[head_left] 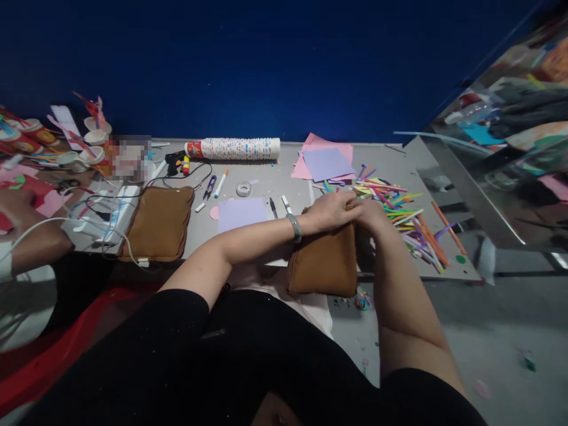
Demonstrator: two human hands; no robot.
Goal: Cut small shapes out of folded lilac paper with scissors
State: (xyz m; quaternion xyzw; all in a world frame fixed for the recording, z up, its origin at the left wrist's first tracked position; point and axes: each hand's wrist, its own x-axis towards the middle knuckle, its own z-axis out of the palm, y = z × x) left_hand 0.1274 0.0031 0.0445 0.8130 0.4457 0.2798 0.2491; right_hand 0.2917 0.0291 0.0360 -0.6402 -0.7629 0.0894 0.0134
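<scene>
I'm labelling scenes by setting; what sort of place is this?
Probably a craft workspace: thin multicoloured strips, flat pink and purple paper sheets, and a long stack of printed cups.

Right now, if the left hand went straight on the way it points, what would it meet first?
Most likely the right hand: the left hand points toward it, by a brown cushion. Their fingers overlap in view, so actual contact is unclear.

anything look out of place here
Yes: the colored sticks lie loosely heaped at mixed angles on the right of the table, and bright scraps litter the floor. The brown pad under the left hand seems to overhang its front edge.
</scene>
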